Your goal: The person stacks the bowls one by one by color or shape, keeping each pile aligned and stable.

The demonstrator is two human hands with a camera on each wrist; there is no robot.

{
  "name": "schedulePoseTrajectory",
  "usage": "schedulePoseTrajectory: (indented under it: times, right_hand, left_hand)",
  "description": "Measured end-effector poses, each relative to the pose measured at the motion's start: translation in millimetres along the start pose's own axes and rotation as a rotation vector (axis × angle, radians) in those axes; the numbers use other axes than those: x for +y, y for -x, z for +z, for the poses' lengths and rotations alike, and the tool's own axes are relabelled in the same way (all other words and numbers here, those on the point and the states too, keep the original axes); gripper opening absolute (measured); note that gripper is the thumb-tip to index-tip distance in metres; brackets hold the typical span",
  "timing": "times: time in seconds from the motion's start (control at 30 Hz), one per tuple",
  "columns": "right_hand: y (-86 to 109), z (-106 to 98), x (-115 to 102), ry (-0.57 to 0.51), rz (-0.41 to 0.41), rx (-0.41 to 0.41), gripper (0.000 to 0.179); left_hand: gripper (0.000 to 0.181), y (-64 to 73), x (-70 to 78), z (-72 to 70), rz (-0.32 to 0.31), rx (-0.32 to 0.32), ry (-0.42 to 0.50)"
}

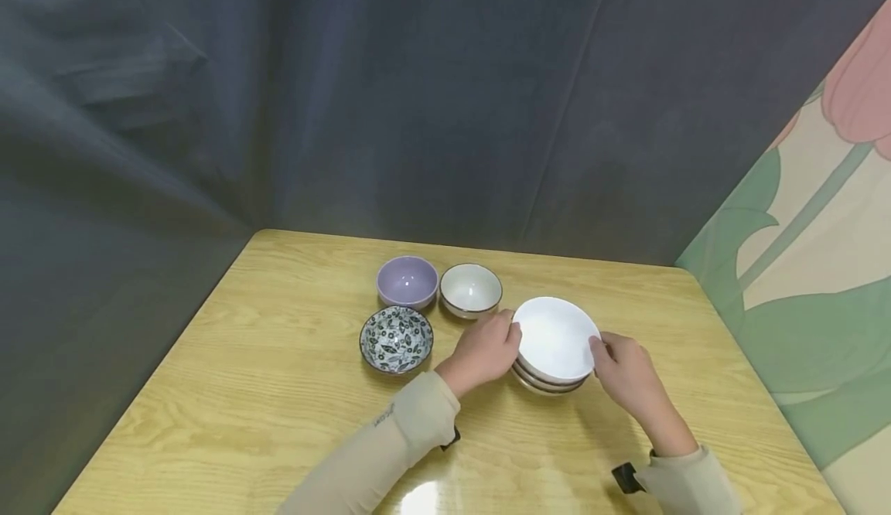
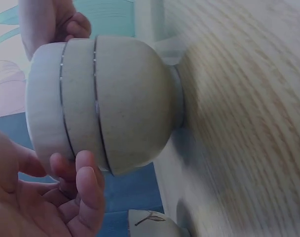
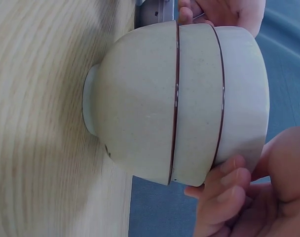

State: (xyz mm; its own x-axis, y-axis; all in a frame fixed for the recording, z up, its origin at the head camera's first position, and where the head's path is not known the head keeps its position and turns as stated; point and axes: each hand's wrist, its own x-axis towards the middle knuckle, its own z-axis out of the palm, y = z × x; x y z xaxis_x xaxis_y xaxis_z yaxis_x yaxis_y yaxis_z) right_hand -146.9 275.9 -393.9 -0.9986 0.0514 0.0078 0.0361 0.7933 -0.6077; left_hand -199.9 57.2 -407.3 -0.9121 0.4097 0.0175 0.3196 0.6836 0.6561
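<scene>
Two hands (image 1: 485, 350) (image 1: 629, 374) grip the white bowl (image 1: 555, 339), whose inside only the head view shows.

The left sleeve (image 1: 376, 453) is pale beige, with a dark marking (image 1: 384, 415) too small to read. The right sleeve (image 1: 691, 486) has the same colour. A black piece (image 1: 452, 438) shows beside the left cuff (image 1: 430, 413), a black block (image 1: 627, 478) beside the right sleeve.

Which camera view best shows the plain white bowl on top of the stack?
The head view looks into the white bowl, showing nearly its whole inside and rim. Both wrist views show only its outer wall side-on, partly covered by fingers.
</scene>
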Motion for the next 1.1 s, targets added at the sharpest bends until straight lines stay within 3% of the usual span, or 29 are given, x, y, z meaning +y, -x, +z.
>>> schedulePoseTrajectory:
  times: [0.3,0.77,0.87,1.1]
  right_hand:
    - [-0.9,0.2,-0.6,0.033,0.007,-0.013,0.042]
    - [-1.3,0.0,-4.3,0.048,0.022,-0.037,0.042]
    - [-2.3,-1.0,-4.1,0.048,0.023,-0.041,0.042]
    - [-2.6,-2.0,-4.2,0.031,0.048,-0.031,0.042]
  left_hand:
    - [0.042,-3.4,-0.9,2.3,0.049,-0.006,-0.066]
    - [0.048,-7.3,1.9,2.4,0.028,-0.04,-0.106]
    - [0.05,-7.4,1.6,0.7,0.025,-0.054,-0.098]
    - [0.033,-8.2,-3.9,-6.9,0.042,-0.045,-0.025]
